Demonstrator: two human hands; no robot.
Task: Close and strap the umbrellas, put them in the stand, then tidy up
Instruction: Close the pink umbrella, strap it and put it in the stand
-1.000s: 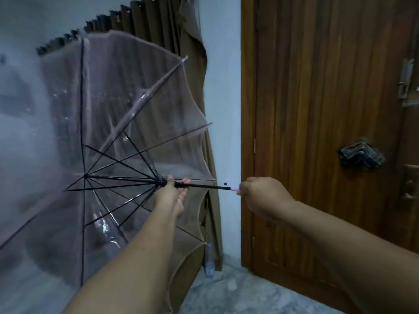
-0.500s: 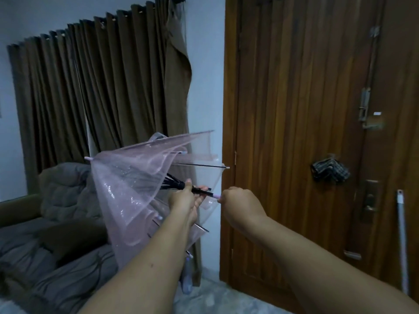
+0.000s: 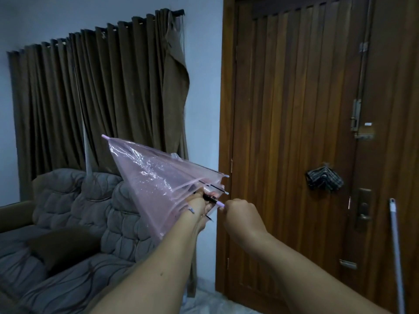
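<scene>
A clear pink umbrella (image 3: pixel 156 180) is held out in front of me, folded into a loose cone whose tip points up and left. My left hand (image 3: pixel 199 206) sits inside the canopy's open end, gripping the black shaft at the runner. My right hand (image 3: pixel 238 214) is closed around the umbrella's pink handle just to the right. The rib tips stick out around my left hand. No strap is visible, and no stand is in view.
A grey quilted sofa (image 3: pixel 74 214) stands at the left under brown curtains (image 3: pixel 99 91). A wooden door (image 3: pixel 306 132) fills the right, with a dark cloth (image 3: pixel 324 181) hung on it. A pale pole (image 3: pixel 396 250) leans at the far right.
The canopy has collapsed from fully open to a narrow cone as my left hand slid along the shaft toward my right hand. The view has shifted and now shows the sofa and curtains.
</scene>
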